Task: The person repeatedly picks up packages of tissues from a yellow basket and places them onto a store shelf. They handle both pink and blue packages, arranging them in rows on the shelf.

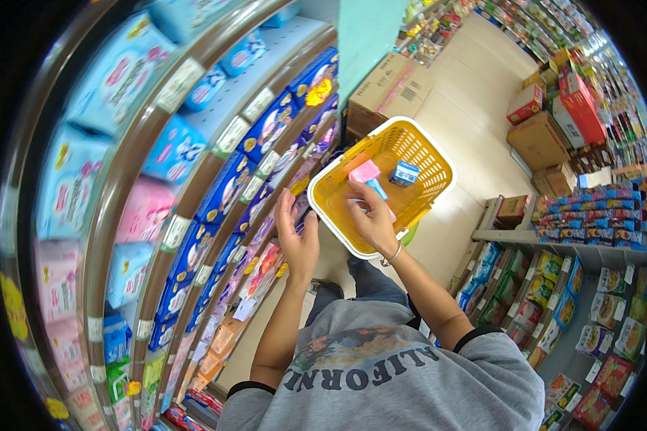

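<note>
A yellow plastic shopping basket [445, 161] with a white rim stands before me. Inside it lie a pink package [364, 171], a dark blue-and-white package [404, 174] and a light blue package [376, 188] partly behind my fingers. My right hand [371, 213] is over the basket's near part, fingers curled, close to the light blue package; whether it touches that package I cannot tell. My left hand [298, 231] is raised left of the basket rim, its fingers apart and nothing in it. A bracelet [391, 255] circles my right wrist.
Store shelves with blue packages [267, 126] and pink packages [144, 209] rise close on my left. A cardboard box [391, 86] stands beyond the basket. At right are shelves of packaged food [590, 215] and stacked cartons [539, 141]. Tiled floor [463, 102] shows between the shelves.
</note>
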